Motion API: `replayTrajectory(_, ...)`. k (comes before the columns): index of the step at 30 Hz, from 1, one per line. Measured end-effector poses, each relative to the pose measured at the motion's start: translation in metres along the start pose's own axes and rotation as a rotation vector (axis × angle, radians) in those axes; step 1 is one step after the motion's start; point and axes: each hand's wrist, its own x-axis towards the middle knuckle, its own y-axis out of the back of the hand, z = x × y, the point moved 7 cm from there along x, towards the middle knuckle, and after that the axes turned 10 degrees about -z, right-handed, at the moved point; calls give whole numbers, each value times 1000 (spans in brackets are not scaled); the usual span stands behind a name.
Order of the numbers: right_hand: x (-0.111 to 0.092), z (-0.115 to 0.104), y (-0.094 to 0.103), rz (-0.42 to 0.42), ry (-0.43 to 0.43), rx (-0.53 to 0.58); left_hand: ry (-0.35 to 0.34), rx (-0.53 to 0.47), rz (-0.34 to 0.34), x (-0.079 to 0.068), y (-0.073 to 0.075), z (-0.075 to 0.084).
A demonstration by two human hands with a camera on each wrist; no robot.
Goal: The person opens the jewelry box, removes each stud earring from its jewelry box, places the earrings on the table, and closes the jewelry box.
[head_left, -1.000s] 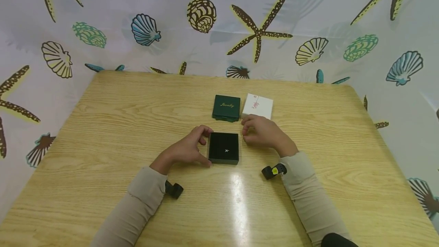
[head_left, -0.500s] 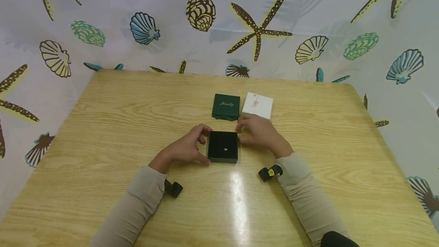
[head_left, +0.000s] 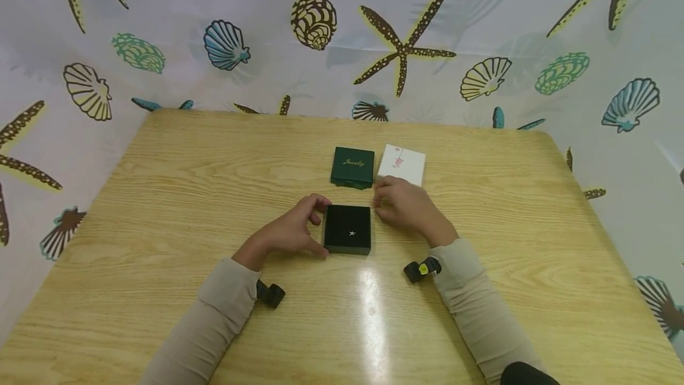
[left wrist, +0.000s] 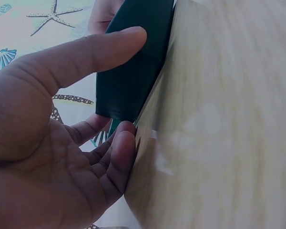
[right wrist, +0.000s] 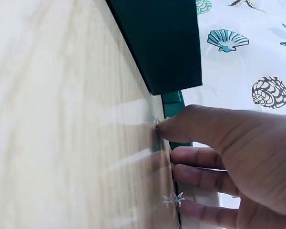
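Observation:
A dark green, open jewelry box [head_left: 347,227] with a black lining stands on the table; a small silver star [head_left: 352,233] sits on that lining. My left hand [head_left: 291,232] grips the box's left side, thumb at the near corner and fingers at the far one. Just right of the box is my right hand [head_left: 406,207], fingers bent down to the tabletop. In the right wrist view, a tiny shiny bit lies at the thumb tip, too small to identify. A sparkling star-shaped piece [right wrist: 178,198] is by another fingertip. Thumb and fingers are apart there.
Behind the open box lie a green lid [head_left: 352,166] marked "Jewelry" and a white box [head_left: 402,164] with a red print. The wooden table [head_left: 214,153] meets a seashell-patterned cloth [head_left: 256,10] at its back and sides.
My right hand has moved left toward the open box, then drawn back slightly to the right. My left hand keeps its grip on the box's side.

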Motion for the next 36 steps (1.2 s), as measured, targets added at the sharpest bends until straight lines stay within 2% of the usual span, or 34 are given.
replayTrajectory(6, -5, -3, 11, -8, -23, 17, -8, -4, -9, 0, 0, 0)
replayTrajectory(17, -10, -32, 27, -20, 84, 115, -5, -1, 0, 2, 1, -1)
replayTrajectory(25, -11, -49, 27, 16, 212, 83, 4, 9, -3, 1, 1, -1)
replayTrajectory(36, -11, -60, 20, -17, 210, 4, 4, 10, -8, 2, 0, -2)
